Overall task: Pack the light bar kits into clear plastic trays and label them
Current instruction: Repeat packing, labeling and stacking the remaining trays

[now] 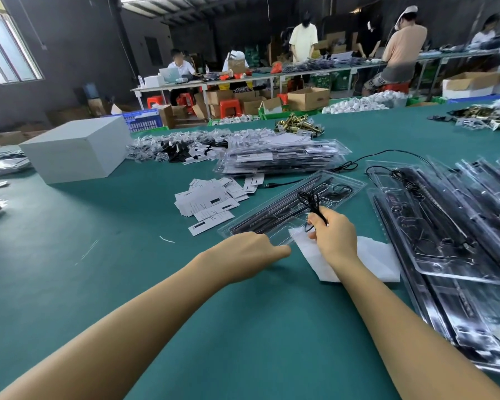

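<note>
so there's one tray (295,203) lying in the middle of the table (98,255), with a pile of label cards (211,200) just left of it and a stack of packed trays (283,157) behind. more trays (459,226) are piled off to the right, a box (75,148) sits far left, and small bagged parts (179,145) are heaped between the box and that back stack

Glossy clear plastic tray (289,203), matt table (98,255)
</note>
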Demonstrator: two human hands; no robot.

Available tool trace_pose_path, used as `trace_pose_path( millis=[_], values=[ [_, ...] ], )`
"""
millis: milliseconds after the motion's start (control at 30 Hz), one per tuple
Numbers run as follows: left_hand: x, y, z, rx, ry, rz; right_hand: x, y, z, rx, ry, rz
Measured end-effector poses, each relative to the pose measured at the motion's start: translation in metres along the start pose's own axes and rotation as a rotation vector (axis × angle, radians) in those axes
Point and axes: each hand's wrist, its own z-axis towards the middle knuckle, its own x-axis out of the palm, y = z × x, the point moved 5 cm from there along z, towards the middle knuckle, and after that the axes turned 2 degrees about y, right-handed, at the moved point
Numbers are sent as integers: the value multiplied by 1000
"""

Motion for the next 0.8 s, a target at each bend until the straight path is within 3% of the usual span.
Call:
trace_pose_path(
  millis=[100,200,300,467,567,800],
  values=[
    [3,4,-2,9,2,28,1,-1,1,15,11,-1],
    [13,4,-10,-40,-114,-23,1,-1,2,22,14,-13],
    [14,5,-19,-44,-269,-193,2,1,1,10,12,-30],
    [12,27,-22,-7,-211,-556,1,1,0,12,6,-47],
    [19,39,-31,-111,-229,-695,2,1,0,8,10,-59],
    [37,36,-33,-295,-346,-745,3,0,2,14,6,-65]
  ],
)
